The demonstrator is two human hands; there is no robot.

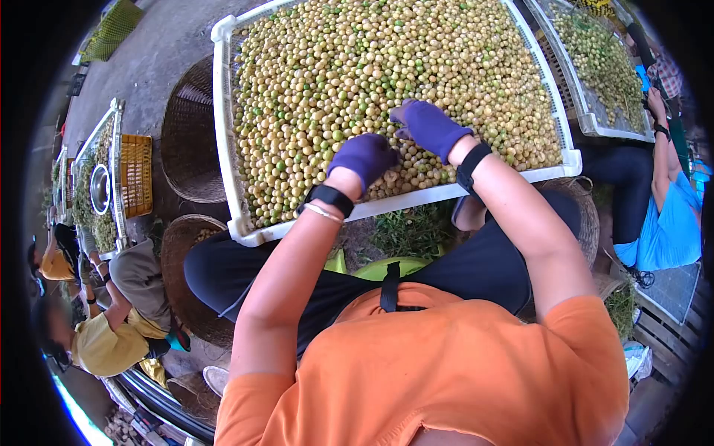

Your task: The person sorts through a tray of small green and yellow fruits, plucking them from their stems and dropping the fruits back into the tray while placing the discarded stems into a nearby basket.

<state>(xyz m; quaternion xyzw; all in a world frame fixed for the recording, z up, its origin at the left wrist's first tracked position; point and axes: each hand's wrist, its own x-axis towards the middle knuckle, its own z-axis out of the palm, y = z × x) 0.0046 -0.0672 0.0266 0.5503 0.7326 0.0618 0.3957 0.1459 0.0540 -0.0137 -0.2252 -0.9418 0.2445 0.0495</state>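
Observation:
A white-rimmed mesh tray (223,126) in front of me is filled with small round yellowish-green fruits (312,97), a few of them brighter green. My left hand (363,160), in a purple glove, is at the near part of the fruit layer with its fingers curled down; what they hold, if anything, is hidden. Just right of it and slightly farther off, my right hand (433,131) wears the same kind of glove. Its finger and thumb point left over the fruits, apart from each other, with no fruit visible between them. Dark bands circle both wrists.
Wicker baskets (192,134) stand left of the tray, and another lies by my right knee. Green stems (413,232) lie under the tray's near edge. Co-workers sit at both sides beside other fruit trays (606,74). A yellow crate (136,175) supports a tray at left.

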